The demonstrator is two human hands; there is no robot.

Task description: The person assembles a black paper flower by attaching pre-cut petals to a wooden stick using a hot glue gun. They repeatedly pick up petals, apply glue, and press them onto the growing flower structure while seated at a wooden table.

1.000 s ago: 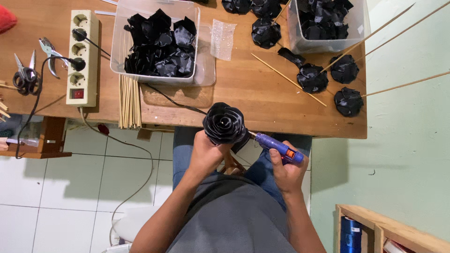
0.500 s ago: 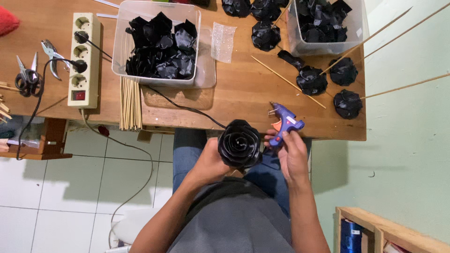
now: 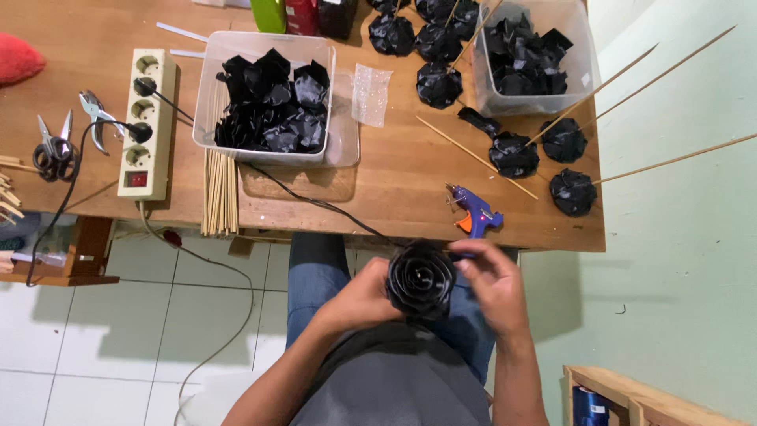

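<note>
A person seated at a wooden table (image 3: 378, 197), seen from above, holds a black rolled rose (image 3: 420, 279) over the lap, between both hands. The left hand (image 3: 364, 298) grasps the rose from its left side, fingers curled around the flower's edge. The right hand (image 3: 494, 285) cups the rose from the right, fingers bent against its outer petals. Just beyond the right hand, at the table's near edge, lies a blue glue gun (image 3: 473, 213) with an orange trigger; its black cord (image 3: 315, 201) runs across the table beyond the left hand towards a white power strip (image 3: 147, 122). Farther beyond the left hand stand a bundle of bamboo sticks (image 3: 220, 193) and a clear tub of black petals (image 3: 268, 99). Beyond the right hand, finished black roses on sticks (image 3: 512, 154) lie scattered beside a second clear tub (image 3: 527, 55). Far off to the left rest scissors (image 3: 54, 148) and pliers (image 3: 96, 118).
</note>
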